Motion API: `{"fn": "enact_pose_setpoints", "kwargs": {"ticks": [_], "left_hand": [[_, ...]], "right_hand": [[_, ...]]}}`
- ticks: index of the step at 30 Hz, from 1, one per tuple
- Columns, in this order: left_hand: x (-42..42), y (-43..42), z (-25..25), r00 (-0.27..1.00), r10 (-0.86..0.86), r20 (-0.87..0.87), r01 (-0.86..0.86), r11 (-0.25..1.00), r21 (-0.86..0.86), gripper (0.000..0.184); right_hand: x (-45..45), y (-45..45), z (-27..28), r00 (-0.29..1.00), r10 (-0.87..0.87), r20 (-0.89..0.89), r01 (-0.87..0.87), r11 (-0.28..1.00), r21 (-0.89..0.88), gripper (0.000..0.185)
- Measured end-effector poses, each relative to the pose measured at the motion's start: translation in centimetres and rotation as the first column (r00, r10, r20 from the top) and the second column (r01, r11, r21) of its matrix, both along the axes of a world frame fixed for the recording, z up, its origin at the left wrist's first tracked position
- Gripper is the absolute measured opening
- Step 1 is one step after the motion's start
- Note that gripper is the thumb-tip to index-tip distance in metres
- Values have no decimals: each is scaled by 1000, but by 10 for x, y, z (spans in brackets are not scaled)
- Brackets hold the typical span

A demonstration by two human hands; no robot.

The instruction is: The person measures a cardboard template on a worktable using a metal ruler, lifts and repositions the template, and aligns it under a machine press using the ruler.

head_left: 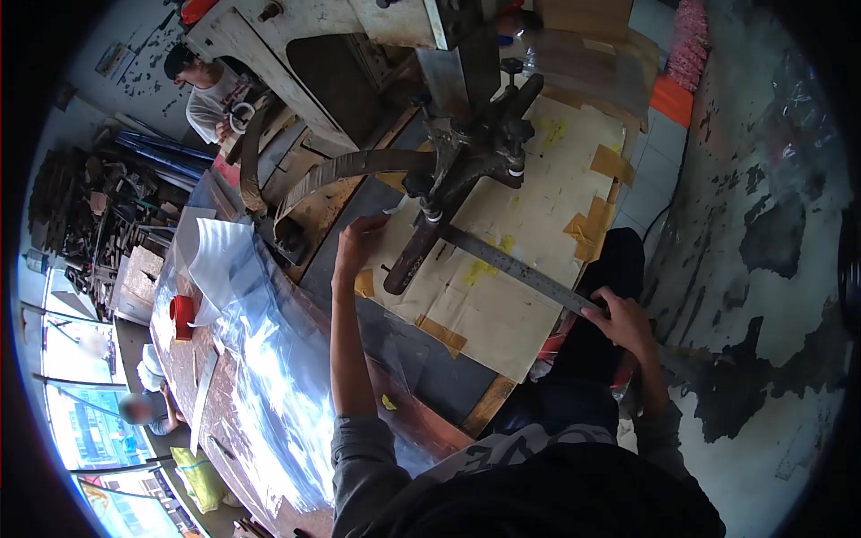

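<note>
My right hand [619, 321] is closed around the near end of a long steel ruler [525, 272]. The ruler lies slantwise across a cream-coloured board [502, 318], its far end reaching the dark metal bar [414, 255] under the press head [471, 134]. My left hand [360, 244] is at the board's left edge, fingers stretched toward the bar. A small pale piece shows by its fingertips, but whether they touch it I cannot tell. Brown tape [441, 336] and yellow smears mark the board.
Clear plastic sheeting [282, 386] covers the table on the left, with a red tape roll [181, 317] beside it. A curved strap [350, 168] runs from the press. One person [215, 99] works behind the machine; another [161, 412] is at far left. A peeling wall [753, 314] stands right.
</note>
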State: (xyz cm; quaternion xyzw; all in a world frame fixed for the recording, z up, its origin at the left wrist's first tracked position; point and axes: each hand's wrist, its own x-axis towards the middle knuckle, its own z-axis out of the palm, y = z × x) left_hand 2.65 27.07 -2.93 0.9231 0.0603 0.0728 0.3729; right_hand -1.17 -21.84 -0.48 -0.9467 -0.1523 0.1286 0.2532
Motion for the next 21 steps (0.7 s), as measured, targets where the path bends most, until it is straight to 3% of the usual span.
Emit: {"fn": "enact_pose_setpoints", "kwargs": {"ticks": [2, 5, 14, 21], "left_hand": [[2, 0, 1, 1000, 12, -27, -14, 998, -69, 31], [2, 0, 4, 999, 6, -49, -11, 996, -89, 32], [5, -3, 13, 995, 27, -101, -25, 1000, 18, 32], [9, -3, 10, 992, 38, -117, -35, 999, 24, 32]], "right_hand": [[7, 5, 24, 952, -65, -298, 58, 998, -32, 37], [16, 3, 27, 887, -38, -460, 39, 999, -9, 42], [33, 6, 18, 815, 45, -578, 0, 997, 78, 46], [35, 25, -7, 891, 21, -453, 116, 955, 273, 41]]}}
